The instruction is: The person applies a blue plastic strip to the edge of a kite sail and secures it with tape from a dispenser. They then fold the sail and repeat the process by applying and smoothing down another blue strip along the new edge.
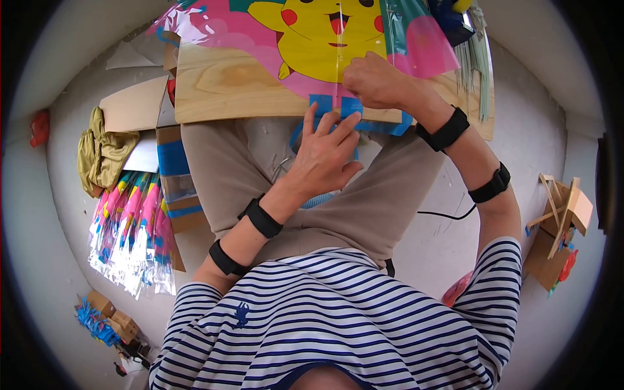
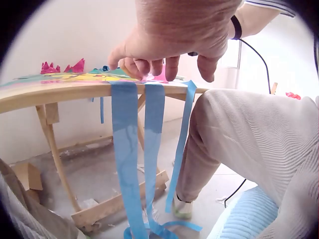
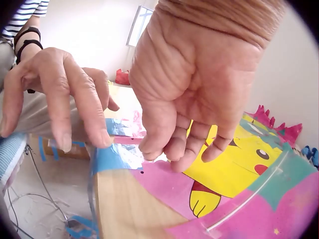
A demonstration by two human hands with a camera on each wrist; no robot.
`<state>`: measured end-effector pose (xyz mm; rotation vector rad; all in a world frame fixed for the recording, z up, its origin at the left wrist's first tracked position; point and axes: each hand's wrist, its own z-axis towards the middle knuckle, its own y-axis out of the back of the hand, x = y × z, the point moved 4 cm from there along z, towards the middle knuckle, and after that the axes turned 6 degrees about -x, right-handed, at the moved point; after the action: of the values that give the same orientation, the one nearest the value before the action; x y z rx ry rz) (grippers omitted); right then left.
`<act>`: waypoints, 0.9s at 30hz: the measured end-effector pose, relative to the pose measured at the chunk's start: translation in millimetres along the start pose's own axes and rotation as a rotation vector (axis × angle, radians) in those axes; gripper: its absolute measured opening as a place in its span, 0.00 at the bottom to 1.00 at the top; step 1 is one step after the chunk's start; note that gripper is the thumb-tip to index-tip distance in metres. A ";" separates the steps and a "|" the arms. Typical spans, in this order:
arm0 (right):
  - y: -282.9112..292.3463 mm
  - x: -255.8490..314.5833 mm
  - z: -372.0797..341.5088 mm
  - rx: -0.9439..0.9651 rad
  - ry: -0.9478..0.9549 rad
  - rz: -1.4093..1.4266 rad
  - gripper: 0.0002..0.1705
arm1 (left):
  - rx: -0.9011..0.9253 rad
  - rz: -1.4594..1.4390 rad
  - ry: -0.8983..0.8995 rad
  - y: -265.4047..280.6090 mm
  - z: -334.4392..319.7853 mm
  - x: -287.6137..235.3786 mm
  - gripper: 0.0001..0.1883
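A printed plastic sheet (image 1: 305, 52) with a yellow cartoon figure on pink and green lies on the wooden table (image 1: 221, 84). Blue tape strips (image 2: 124, 144) hang down from the table's front edge, with short blue pieces (image 3: 117, 157) over the sheet's near border. My left hand (image 1: 324, 153) has its fingers spread, one fingertip at the tape. My right hand (image 1: 374, 81) is above the sheet just right of its middle line; in the right wrist view its fingers (image 3: 177, 149) are curled, thumb beside the index finger, with nothing visible held.
Thin pale sticks (image 1: 481, 78) and a dark blue object (image 1: 452, 23) are at the table's right. Left of it are cartons (image 1: 133, 104), olive cloth (image 1: 104, 153) and a pile of printed film (image 1: 133, 227). A black cable (image 1: 448, 216) runs by my leg.
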<state>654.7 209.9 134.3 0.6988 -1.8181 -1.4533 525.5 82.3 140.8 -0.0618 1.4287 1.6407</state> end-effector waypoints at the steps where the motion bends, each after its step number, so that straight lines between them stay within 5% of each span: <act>1: -0.5 -0.2 0.2 0.003 -0.001 -0.005 0.04 | 0.000 0.000 0.001 -0.1 0.7 0.1 0.26; 27: 3.2 4.4 -3.9 -0.055 0.009 -0.092 0.06 | -0.049 0.007 0.002 -4.3 2.5 1.6 0.24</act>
<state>655.2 204.9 138.8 0.7698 -1.7525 -1.5511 528.6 84.8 137.5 -0.0868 1.3918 1.6819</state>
